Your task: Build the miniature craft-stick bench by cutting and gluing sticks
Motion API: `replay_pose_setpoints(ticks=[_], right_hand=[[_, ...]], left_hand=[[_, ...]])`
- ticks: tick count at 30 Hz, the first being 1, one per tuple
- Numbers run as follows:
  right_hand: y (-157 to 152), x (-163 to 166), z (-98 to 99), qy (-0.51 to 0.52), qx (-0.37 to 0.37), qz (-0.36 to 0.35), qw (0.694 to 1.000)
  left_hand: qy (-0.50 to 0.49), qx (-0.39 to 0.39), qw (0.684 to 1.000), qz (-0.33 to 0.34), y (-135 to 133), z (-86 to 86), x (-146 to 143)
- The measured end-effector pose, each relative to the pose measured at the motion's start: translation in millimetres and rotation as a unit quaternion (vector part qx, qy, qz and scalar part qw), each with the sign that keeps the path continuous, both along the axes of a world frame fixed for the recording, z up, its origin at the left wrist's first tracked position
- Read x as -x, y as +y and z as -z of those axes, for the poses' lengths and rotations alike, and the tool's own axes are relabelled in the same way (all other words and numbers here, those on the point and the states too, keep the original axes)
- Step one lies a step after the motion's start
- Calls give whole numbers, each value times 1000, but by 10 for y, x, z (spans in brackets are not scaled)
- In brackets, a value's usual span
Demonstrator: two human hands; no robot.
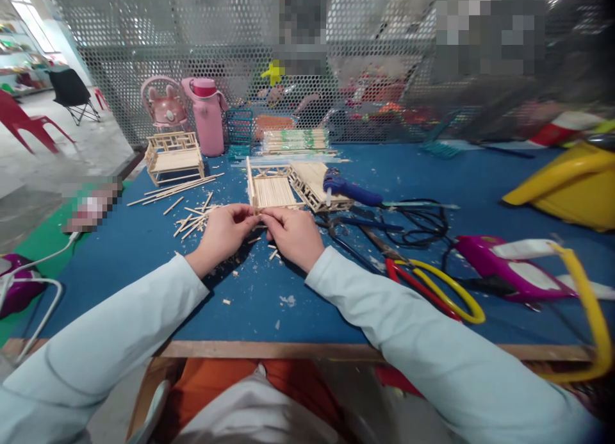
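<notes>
My left hand (225, 234) and my right hand (296, 236) meet at the near left corner of a small model made of wooden sticks (273, 191). Both are closed in a pinch there, thumbs and fingertips almost touching. The exact part between the fingertips is mostly hidden. This model has a slatted flat base and a taller post on its left. Just right of it lies another stick model (312, 181), tilted, with a blue glue gun (353, 189) resting by it. Loose cut sticks (195, 221) and crumbs lie around my left hand.
A finished-looking stick bench (175, 159), a pink bottle (207, 120) and bundled sticks (295, 141) stand along the mesh screen (240, 21). To the right are pliers (346, 239), red-and-yellow-handled scissors (446, 290), black cable (418, 223) and a purple tool (509, 271).
</notes>
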State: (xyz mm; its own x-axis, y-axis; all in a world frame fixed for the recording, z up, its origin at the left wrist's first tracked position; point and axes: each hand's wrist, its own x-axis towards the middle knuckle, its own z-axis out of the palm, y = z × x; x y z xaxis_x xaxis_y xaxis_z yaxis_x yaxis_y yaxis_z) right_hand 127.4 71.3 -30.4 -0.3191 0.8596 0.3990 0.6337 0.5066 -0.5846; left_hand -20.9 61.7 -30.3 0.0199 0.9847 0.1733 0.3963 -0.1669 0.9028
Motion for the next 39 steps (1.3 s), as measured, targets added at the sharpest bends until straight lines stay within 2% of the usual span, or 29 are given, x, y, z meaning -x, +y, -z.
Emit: replay_pose_setpoints(ticks=[4, 8, 10, 12, 15, 18, 24, 29, 32, 35, 37, 39], right_hand=[[-37, -136, -64, 28, -41, 24, 998], [17, -325, -154, 82, -153, 96, 980], [62, -375, -175, 75, -214, 81, 971], [101, -380, -167, 43, -234, 32, 971], [146, -342, -113, 17, -195, -17, 981], [172, -310, -71, 36, -165, -22, 985], [46, -278, -163, 94, -174, 50, 979], [-84, -144, -160, -68, -100, -8, 993], [-71, -57, -90, -123, -49, 28, 991], [-37, 12, -32, -65, -12, 37, 997], [-25, 60, -5, 30, 57, 28, 998], [-21, 113, 17, 133, 142, 21, 981]], left_hand=[[20, 2, 1000, 12, 22, -22, 32], [33, 7, 998, 53, 57, -50, 127], [36, 10, 997, 73, 71, -59, 184], [35, 19, 996, 86, 76, -70, 228], [20, 36, 995, 89, 69, -95, 251], [22, 43, 996, 81, 49, -121, 233], [28, 31, 997, 59, 33, -117, 207], [11, 18, 998, 59, 60, -41, 205], [-2, 17, 998, 53, 67, -7, 188], [-6, 15, 999, 46, 61, 4, 166], [-6, 15, 999, 44, 50, 2, 150], [-3, 10, 999, 43, 35, -5, 131]])
